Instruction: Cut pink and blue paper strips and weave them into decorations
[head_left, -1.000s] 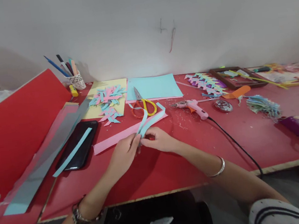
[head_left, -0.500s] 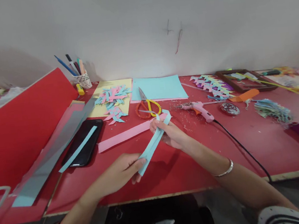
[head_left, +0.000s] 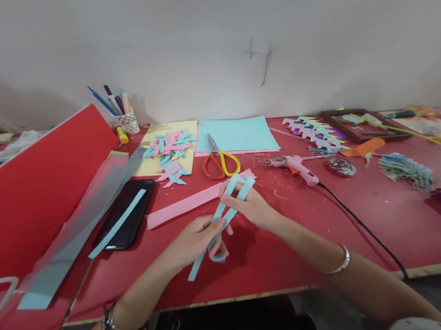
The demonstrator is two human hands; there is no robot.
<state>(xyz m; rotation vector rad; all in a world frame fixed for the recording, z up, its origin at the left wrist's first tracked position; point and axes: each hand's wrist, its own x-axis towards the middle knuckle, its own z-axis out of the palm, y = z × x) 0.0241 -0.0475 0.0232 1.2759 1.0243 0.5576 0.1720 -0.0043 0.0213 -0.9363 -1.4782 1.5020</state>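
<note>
Light-blue paper strips [head_left: 232, 211] lie between my two hands, crossing and folded over, with one end hanging down at the lower left. My left hand [head_left: 203, 237] pinches them near the lower end, and a curled loop of blue paper shows under its fingers. Higher up, my right hand [head_left: 250, 204] is closed on the upper part of the strips. Beneath the right fingers a pink paper strip [head_left: 185, 205] rests on the table. Scissors [head_left: 220, 159] with red and yellow handles lie just beyond, partly on a blue paper sheet [head_left: 244, 132].
Left of my hands, a black phone [head_left: 136, 222] carries another blue strip [head_left: 118, 224]. Folded paper pieces [head_left: 171, 147] lie on a yellow sheet [head_left: 143, 167]. A pink glue gun [head_left: 296, 166] trails a black cord to the table's front edge. A red board [head_left: 45, 188] leans at left.
The blue strips, earlier lying together, now spread apart and cross, with a loop and loose end below. My left hand has moved closer to my right. The view has shifted slightly.
</note>
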